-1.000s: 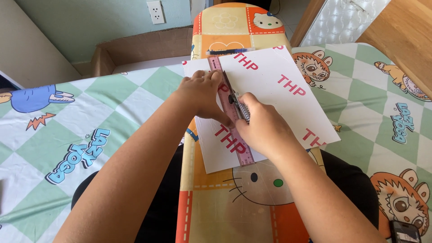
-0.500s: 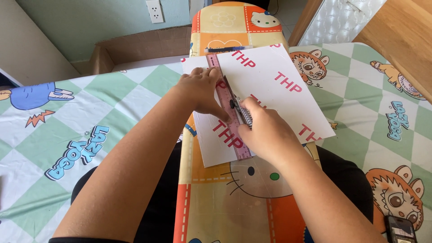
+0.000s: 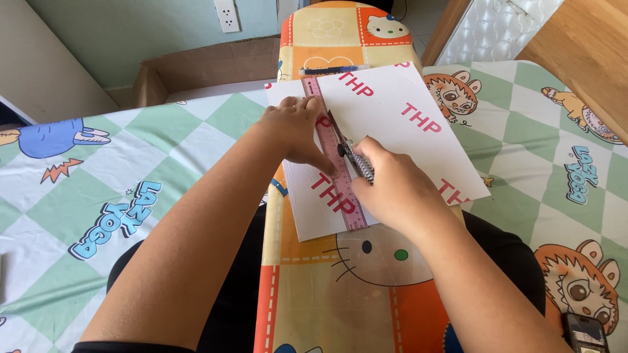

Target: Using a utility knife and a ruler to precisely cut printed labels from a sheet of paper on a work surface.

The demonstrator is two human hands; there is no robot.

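Note:
A white sheet with red printed letters lies on a narrow board covered in orange and yellow cartoon-cat fabric. A pink ruler runs lengthwise down the sheet. My left hand presses flat on the ruler's upper part. Just right of the ruler, my right hand grips a small utility knife whose blade rests against the ruler's edge.
A dark pen lies on the board past the sheet's far edge. A green checked cartoon mat covers the floor on both sides. An open cardboard box stands by the wall. A phone lies at bottom right.
The view has shifted slightly, so sheet and hands sit a little lower in frame. My right hand has drawn the knife a short way toward me along the ruler. My left hand stays pressed down.

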